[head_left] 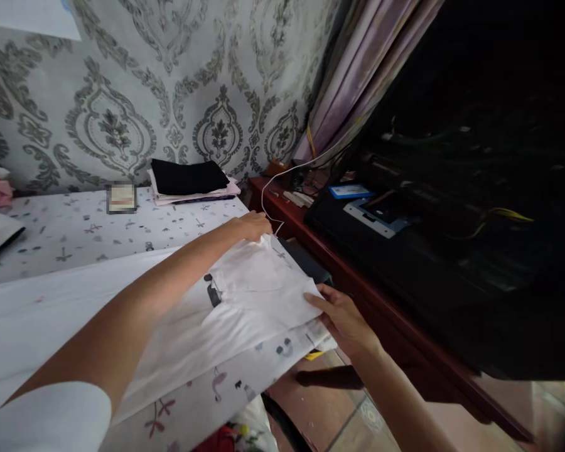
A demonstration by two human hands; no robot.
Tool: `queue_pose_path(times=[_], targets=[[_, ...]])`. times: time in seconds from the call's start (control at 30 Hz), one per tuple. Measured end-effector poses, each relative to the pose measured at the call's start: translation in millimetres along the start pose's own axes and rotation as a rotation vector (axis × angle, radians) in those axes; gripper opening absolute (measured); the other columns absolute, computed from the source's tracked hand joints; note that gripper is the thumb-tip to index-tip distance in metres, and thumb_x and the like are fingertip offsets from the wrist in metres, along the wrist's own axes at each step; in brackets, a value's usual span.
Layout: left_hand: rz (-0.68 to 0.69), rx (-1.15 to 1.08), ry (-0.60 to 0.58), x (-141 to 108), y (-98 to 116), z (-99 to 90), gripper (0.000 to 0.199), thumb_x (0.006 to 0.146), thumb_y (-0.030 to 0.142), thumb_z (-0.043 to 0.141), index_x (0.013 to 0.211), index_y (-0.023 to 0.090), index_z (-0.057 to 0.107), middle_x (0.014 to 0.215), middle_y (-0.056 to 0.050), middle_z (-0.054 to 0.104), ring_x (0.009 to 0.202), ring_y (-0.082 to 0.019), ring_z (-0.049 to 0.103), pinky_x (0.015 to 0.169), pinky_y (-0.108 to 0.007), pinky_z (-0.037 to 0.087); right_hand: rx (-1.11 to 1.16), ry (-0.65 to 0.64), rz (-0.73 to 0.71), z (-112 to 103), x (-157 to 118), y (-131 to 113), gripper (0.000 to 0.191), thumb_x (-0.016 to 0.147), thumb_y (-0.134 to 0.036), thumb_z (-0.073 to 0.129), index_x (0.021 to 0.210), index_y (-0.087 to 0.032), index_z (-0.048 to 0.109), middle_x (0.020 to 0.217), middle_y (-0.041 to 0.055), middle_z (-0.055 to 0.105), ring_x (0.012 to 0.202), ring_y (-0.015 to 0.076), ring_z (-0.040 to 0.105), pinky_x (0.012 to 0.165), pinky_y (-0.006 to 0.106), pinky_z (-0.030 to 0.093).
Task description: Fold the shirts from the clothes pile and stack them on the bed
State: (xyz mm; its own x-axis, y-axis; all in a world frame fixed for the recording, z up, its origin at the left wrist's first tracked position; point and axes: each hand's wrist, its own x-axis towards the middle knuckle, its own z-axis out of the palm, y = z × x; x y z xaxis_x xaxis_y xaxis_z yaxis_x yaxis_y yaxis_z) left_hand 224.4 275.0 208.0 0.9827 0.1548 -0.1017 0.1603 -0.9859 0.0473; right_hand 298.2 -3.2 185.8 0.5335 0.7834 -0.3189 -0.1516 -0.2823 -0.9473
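A white cloth garment lies spread over a patterned white sheet, its right end near the sheet's right edge. My left hand is closed on the far corner of the garment, where the fabric bunches up. At the near right corner, my right hand pinches the garment's edge between thumb and fingers. A dark printed patch shows on the cloth beside my left forearm.
Folded clothes with a black one on top lie by the wall, near a small blurred box. To the right is a dark red wooden table with a cable and a large black device.
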Motion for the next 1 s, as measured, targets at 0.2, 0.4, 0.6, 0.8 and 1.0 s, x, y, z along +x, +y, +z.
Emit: queue_pose_path(times=[0.2, 0.4, 0.6, 0.8, 1.0], targets=[[0.022, -0.041, 0.306, -67.6, -23.5, -19.0, 0.03, 0.075, 0.006, 0.051, 0.096, 0.019, 0.067, 0.102, -0.007, 0.069, 0.098, -0.022, 0.06, 0.081, -0.032, 0.044, 0.005, -0.087, -0.128, 41.5, -43.0, -19.1, 0.038, 0.068, -0.047, 0.083, 0.081, -0.02, 0.059, 0.065, -0.0029, 0.061, 0.056, 0.0131, 0.054, 0.055, 0.025, 0.044], [-0.144, -0.243, 0.419, -163.1, -50.6, -23.7, 0.018, 0.072, 0.009, 0.052, 0.081, 0.018, 0.063, 0.076, 0.001, 0.064, 0.074, -0.015, 0.058, 0.067, -0.025, 0.039, -0.352, -0.27, -0.499, 95.5, -74.4, -22.5, 0.014, 0.085, -0.032, 0.064, 0.081, -0.019, 0.061, 0.066, -0.0037, 0.052, 0.06, 0.0107, 0.046, 0.055, 0.022, 0.038], [-0.384, -0.436, 0.407, -254.7, -55.9, 13.2, 0.022, 0.074, 0.015, 0.052, 0.089, 0.02, 0.067, 0.086, 0.0, 0.071, 0.073, -0.014, 0.06, 0.068, -0.024, 0.042, -0.455, -0.545, -0.633, 155.0, -94.5, -7.6, 0.01, 0.084, -0.013, 0.054, 0.081, -0.018, 0.061, 0.068, -0.0038, 0.055, 0.059, 0.0086, 0.049, 0.056, 0.02, 0.037], [-0.418, -0.508, 0.423, -292.4, -62.0, 54.8, 0.015, 0.074, 0.018, 0.052, 0.083, 0.02, 0.064, 0.096, -0.003, 0.072, 0.087, -0.018, 0.063, 0.079, -0.029, 0.047, -0.758, -0.709, -0.744, 197.6, -94.1, 19.5, 0.014, 0.084, -0.012, 0.055, 0.095, -0.015, 0.064, 0.086, 0.0037, 0.066, 0.069, 0.0142, 0.06, 0.063, 0.026, 0.044], [-0.455, -0.432, 0.392, -309.4, -65.2, 66.6, 0.025, 0.077, 0.013, 0.046, 0.087, 0.021, 0.068, 0.1, -0.004, 0.07, 0.092, -0.02, 0.062, 0.084, -0.033, 0.049, -0.973, -0.77, -0.807, 205.2, -93.9, 30.6, 0.007, 0.088, -0.018, 0.062, 0.092, -0.015, 0.065, 0.089, 0.0068, 0.069, 0.078, 0.0193, 0.065, 0.064, 0.029, 0.046]])
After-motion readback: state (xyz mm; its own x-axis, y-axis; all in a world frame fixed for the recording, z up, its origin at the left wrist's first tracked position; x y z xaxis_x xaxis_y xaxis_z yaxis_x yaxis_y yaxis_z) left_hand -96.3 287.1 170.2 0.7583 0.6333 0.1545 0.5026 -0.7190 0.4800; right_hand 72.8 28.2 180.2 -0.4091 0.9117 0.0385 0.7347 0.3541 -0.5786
